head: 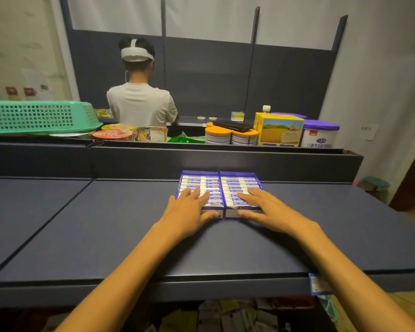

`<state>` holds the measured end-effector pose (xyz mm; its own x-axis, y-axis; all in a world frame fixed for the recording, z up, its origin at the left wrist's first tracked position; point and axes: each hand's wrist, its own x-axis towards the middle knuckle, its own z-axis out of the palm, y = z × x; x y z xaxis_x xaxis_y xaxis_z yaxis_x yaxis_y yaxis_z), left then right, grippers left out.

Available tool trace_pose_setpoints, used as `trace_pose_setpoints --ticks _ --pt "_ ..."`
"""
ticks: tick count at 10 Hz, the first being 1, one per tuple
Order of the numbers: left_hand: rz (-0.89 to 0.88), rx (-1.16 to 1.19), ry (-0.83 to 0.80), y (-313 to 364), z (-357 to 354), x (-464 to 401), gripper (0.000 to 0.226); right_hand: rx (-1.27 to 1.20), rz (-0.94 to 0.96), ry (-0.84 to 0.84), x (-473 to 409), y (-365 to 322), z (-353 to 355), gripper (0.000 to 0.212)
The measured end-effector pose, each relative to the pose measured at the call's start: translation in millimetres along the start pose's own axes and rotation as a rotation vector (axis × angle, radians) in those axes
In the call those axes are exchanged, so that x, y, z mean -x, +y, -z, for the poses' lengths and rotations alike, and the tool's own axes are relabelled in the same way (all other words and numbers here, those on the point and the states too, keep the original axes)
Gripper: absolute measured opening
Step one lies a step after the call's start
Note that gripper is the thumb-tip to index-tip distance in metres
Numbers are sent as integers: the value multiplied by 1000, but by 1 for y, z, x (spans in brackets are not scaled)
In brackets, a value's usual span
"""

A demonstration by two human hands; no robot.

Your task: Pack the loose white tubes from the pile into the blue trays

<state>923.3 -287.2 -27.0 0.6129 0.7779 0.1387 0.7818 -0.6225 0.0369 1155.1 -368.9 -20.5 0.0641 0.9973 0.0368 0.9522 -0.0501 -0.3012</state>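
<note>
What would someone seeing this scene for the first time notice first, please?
Probably the two blue trays, side by side mid-shelf and packed with rows of white tubes, with the left hand and right hand laid flat on them. Behind, a green basket sits upside down at far left, beside a person in white facing away.

The left hand (189, 207) and right hand (261, 204) cover the near tubes in the two trays (219, 174), and the print on the tubes (237, 182) farther back is too small to read. Both forearms run off the bottom edge. The clutter (225, 315) under the tabletop (106, 224) is dark, blurred and cut off below.
</note>
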Motion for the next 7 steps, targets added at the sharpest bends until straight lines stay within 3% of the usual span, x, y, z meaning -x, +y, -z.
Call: trace_pose_setpoints --ticks 5,7 --pt "7 -7 17 -1 -1 -11 72 -62 13 -8 -10 0 6 70" --pt "16 54 -36 -7 6 -6 85 -60 38 62 1 -8 19 73"
